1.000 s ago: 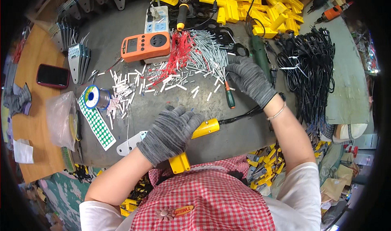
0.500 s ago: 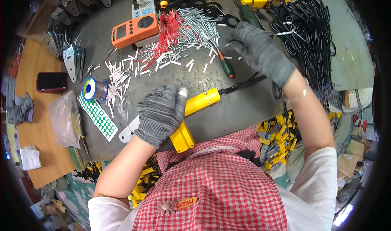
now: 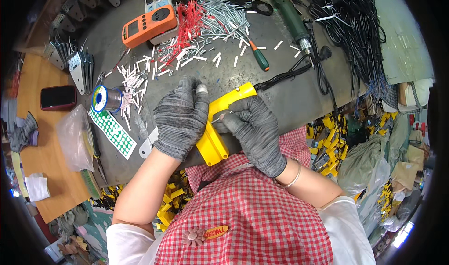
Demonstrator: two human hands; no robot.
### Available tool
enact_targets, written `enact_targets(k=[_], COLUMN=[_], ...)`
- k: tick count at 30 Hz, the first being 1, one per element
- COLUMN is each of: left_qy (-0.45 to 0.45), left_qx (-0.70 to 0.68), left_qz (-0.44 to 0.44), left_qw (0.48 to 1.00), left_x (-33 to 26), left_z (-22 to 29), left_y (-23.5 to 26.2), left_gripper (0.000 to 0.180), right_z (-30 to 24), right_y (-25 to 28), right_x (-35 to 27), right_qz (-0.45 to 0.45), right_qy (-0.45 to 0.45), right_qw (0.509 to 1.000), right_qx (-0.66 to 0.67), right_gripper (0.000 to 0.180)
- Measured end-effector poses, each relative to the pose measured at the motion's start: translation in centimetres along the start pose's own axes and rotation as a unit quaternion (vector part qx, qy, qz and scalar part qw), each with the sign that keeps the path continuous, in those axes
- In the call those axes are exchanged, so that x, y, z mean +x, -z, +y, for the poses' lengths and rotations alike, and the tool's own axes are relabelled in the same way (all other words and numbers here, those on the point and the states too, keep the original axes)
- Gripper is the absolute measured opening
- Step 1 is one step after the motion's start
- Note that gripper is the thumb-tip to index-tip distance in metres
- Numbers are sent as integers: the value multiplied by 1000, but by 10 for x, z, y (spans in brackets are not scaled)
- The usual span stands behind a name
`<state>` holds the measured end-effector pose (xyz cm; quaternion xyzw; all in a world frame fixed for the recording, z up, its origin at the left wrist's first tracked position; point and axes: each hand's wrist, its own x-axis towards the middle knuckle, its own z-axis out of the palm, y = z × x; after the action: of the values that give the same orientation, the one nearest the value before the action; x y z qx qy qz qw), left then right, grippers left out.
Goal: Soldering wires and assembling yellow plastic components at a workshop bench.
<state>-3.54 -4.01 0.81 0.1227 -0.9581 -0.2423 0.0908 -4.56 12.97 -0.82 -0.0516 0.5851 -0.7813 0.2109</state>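
While the left hand lies flat over the yellow tool, its gloved fingers curled down around the tool's left side, the body is pinned against the near edge of the desk, seemingly so it cannot shift. The right hand comes in from the right, its fingers pinched on a thin pin, which it holds to the tool's upper face; the steadying grip on one side appears to free the other hand for fine work.

The tool sits at the near middle of the desk, just in front of the person's checked apron. Its long axis runs from near-left to far-right: the blunt butt overhangs the desk edge toward the person, and the far end points away to the right, where a black cord leaves it.

Farther off lie loose white sleeves, a bunch of red wires, an orange meter and a green screwdriver. A solder spool stands to the left of the hands, all within reach but apart from them.
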Motion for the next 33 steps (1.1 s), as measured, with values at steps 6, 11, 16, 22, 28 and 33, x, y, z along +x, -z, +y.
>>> enact_targets(k=[6, 11, 16, 22, 28, 33], left_qy=[-18, -57, -280, -486, -413, -189], left_qx=[-2, -31, 34, 62, -28, 19], left_qz=[12, 54, 3, -189, -131, -43], left_qw=[1000, 996, 959, 851, 901, 981], left_x=[-2, -6, 3, -24, -3, 4], left_z=[-7, -10, -10, 7, 37, 39], left_y=[-3, 0, 19, 18, 53, 8], left_gripper=[20, 20, 38, 62, 70, 85], right_z=[3, -51, -47, -49, -39, -47], right_y=[-2, 8, 1, 2, 15, 11], right_x=[-17, 77, 113, 103, 102, 103], right_qz=[-87, -162, -363, -286, -269, -326], right_qy=[239, 108, 139, 113, 134, 101], right_qw=[842, 784, 566, 625, 640, 611], right_qx=[-477, -590, -726, -718, -707, -714], right_gripper=[25, 25, 24, 30, 35, 24])
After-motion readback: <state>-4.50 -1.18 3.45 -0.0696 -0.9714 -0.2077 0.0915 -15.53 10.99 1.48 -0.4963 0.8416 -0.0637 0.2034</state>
